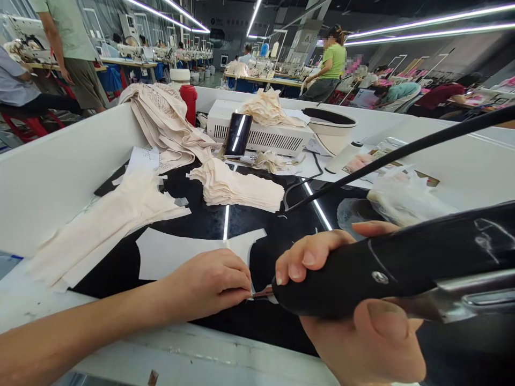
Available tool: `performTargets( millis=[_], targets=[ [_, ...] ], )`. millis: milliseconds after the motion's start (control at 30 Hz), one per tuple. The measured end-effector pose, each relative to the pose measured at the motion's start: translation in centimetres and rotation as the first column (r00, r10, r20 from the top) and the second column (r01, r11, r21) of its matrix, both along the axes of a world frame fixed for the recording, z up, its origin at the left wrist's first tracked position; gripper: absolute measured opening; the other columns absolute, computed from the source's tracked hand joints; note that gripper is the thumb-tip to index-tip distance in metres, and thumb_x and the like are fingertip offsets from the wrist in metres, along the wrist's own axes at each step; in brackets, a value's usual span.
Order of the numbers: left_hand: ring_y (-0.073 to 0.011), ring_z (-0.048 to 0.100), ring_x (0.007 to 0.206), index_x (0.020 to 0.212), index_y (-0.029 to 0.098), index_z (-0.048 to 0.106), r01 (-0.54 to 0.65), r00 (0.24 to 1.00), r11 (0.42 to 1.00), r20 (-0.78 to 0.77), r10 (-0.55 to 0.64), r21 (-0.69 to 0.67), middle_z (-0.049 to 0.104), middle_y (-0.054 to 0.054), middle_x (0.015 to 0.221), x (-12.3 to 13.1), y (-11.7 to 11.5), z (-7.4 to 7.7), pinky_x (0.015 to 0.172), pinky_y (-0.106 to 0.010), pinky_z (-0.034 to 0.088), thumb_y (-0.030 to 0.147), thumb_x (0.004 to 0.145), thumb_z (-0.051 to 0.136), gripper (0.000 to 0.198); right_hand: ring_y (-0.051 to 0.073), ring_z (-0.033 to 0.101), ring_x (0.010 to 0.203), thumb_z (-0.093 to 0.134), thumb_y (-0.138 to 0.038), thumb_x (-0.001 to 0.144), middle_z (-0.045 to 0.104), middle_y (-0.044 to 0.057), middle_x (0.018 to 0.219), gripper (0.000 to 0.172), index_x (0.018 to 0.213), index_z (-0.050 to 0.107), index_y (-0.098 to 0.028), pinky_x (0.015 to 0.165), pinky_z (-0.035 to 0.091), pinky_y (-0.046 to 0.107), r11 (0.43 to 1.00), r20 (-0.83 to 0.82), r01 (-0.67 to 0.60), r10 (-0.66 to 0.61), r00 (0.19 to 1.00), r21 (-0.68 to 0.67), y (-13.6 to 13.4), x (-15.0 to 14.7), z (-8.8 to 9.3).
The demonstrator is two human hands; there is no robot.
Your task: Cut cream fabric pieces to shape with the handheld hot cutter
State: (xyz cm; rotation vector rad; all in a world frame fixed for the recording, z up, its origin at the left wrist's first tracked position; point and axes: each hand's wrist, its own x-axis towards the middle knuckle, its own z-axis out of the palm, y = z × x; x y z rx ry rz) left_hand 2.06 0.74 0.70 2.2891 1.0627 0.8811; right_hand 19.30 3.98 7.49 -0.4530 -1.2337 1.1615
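My right hand (pixel 358 340) is wrapped round a black handheld power tool (pixel 346 279) with a metal lever along its side. Its narrow metal tip (pixel 263 292) points left, right beside the fingertips of my left hand (pixel 205 281). Those fingers are pinched together low over the black work surface (pixel 217 329); what they hold is too small to make out. Behind that hand lies a flat white cut piece (pixel 173 254), its right edge running down to the fingertips. A stack of cream fabric pieces (pixel 241 187) rests farther back, and more cream fabric (pixel 104 220) lies to the left.
A black cable (pixel 402 153) crosses above the right side. At the back stand a vented white box (pixel 261 136), a phone (pixel 238 134) leaning on it, draped fabric (pixel 161 120) and a red container (pixel 188 102). A clear plastic bag (pixel 410 195) lies right. White walls edge the table.
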Motion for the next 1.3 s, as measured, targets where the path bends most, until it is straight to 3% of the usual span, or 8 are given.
performTargets(
  millis=[400, 800, 1033, 1167, 1300],
  targets=[
    [-0.0163, 0.07, 0.091, 0.095, 0.017, 0.075, -0.022, 1.0, 1.0, 0.01, 0.022, 0.016, 0.076, -0.004, 0.1, -0.1, 0.0, 0.3, 0.086, -0.024, 0.052, 0.017, 0.104, 0.064, 0.015, 0.016, 0.06, 0.055, 0.083, -0.052, 0.083, 0.064, -0.006, 0.074, 0.042, 0.111, 0.059, -0.032, 0.046, 0.051, 0.029, 1.0, 0.01, -0.025, 0.025, 1.0, 0.018, -0.1, 0.1, -0.4],
    [-0.0185, 0.065, 0.097, 0.094, 0.015, 0.067, -0.088, 0.989, 0.988, -0.111, 0.103, 0.129, 0.07, -0.005, 0.101, 0.6, 0.1, 0.6, 0.093, -0.028, 0.051, 0.01, 0.102, 0.063, 0.01, 0.017, 0.054, 0.054, 0.082, -0.051, 0.084, 0.061, -0.005, 0.073, 0.041, 0.111, 0.058, -0.032, 0.047, 0.052, 0.031, 0.999, 0.06, -0.003, 0.001, 0.998, 0.044, 0.0, 0.4, -0.3],
    [-0.0163, 0.065, 0.086, 0.099, 0.016, 0.067, -0.008, 0.976, 0.987, -0.214, 0.043, 0.16, 0.07, -0.003, 0.094, 0.5, 0.0, 0.2, 0.086, -0.028, 0.052, 0.009, 0.105, 0.056, 0.014, 0.016, 0.054, 0.054, 0.085, -0.044, 0.082, 0.065, -0.004, 0.073, 0.04, 0.113, 0.063, -0.03, 0.044, 0.051, 0.03, 0.999, -0.032, 0.003, -0.001, 0.999, 0.049, 0.0, -0.1, -0.7],
    [-0.0178, 0.066, 0.087, 0.095, 0.015, 0.067, 0.051, 0.959, 0.963, -0.282, 0.027, 0.266, 0.07, -0.004, 0.094, 0.1, 0.0, 0.0, 0.085, -0.03, 0.054, 0.005, 0.104, 0.052, 0.02, 0.016, 0.058, 0.054, 0.086, -0.04, 0.08, 0.068, -0.003, 0.074, 0.04, 0.112, 0.066, -0.029, 0.045, 0.051, 0.03, 0.999, -0.085, -0.01, 0.014, 0.996, 0.04, 0.1, -0.3, -0.7],
    [-0.0188, 0.069, 0.095, 0.109, 0.012, 0.068, 0.125, 0.954, 0.931, -0.301, -0.018, 0.343, 0.073, -0.006, 0.097, -0.5, -0.2, 0.1, 0.092, -0.031, 0.057, 0.007, 0.107, 0.05, 0.018, 0.016, 0.062, 0.056, 0.087, -0.04, 0.079, 0.068, -0.004, 0.075, 0.041, 0.113, 0.067, -0.029, 0.046, 0.051, 0.03, 0.999, -0.09, -0.022, 0.025, 0.996, 0.039, 0.1, -0.3, -0.6]
  ],
)
